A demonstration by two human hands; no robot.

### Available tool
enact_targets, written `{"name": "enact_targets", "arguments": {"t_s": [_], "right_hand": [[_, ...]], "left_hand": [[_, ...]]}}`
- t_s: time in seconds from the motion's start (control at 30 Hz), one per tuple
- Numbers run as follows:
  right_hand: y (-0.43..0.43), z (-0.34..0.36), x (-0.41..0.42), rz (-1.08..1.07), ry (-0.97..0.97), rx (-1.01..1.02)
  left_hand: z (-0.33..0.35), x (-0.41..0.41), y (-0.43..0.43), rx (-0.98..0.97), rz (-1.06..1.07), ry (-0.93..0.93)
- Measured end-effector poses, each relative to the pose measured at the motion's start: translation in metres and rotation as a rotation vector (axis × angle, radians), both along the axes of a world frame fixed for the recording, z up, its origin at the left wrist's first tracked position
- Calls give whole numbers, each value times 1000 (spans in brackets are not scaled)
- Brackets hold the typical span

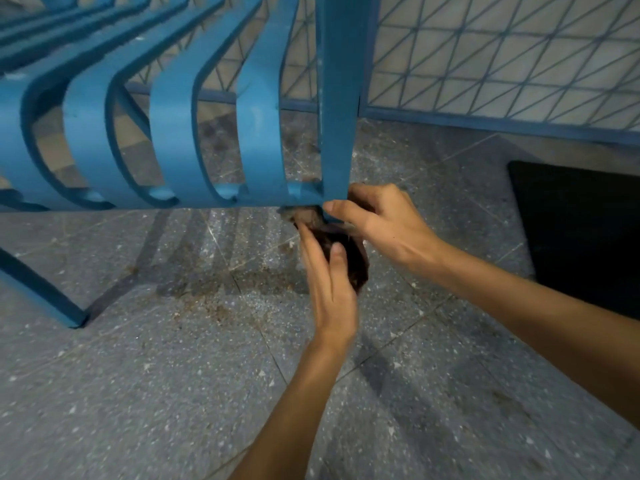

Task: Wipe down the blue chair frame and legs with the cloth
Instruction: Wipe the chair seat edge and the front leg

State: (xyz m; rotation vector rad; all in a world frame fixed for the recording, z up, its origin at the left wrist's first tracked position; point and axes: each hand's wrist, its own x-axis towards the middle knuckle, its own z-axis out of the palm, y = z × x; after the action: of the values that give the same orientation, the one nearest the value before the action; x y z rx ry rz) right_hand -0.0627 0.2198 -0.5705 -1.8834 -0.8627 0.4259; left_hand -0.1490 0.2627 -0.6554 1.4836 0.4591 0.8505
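**Now at the frame's lower corner, both hands on the job**

Low on the blue chair frame [337,98], where the wide upright meets the bottom rail, a dark brown cloth [348,252] is bunched up against the underside of the corner. The left hand [329,275] reaches up from below. Its fingers lie nearly straight along the cloth's left side, and its thumb presses on the front, so the cloth is pinched between them. The right hand [379,223] comes in from the right. Its thumb is laid along the bottom edge of the corner, and its fingers curl behind the upright, gripping the frame there. Whether any cloth lies under those fingers cannot be told.

Curved blue slats [256,126] run off to the left, and one slanted chair leg [45,292] stands on the speckled grey floor [173,393]. Brownish grit lies on the floor beneath the seat. A blue mesh fence [502,57] stands behind the chair, and a black mat [581,230] lies at the right.
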Motion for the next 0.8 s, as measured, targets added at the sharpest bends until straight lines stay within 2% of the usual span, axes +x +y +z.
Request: {"name": "enact_targets", "arguments": {"t_s": [0.2, 0.37, 0.5, 0.63, 0.8], "right_hand": [[2, -4, -1, -13, -87, -28], [1, -6, -2, 12, -98, -28], [1, -8, -3, 4, -95, -24], [1, -7, -1, 14, -92, -26], [-4, 3, 5, 60, -140, -123]], "left_hand": [[-63, 1, 5, 142, -21, 249], [-107, -16, 9, 36, -149, 436], [-93, -16, 10, -29, -84, 387], [-30, 2, 19, 104, 106, 134], [-12, 11, 28, 272, 115, 152]]}}
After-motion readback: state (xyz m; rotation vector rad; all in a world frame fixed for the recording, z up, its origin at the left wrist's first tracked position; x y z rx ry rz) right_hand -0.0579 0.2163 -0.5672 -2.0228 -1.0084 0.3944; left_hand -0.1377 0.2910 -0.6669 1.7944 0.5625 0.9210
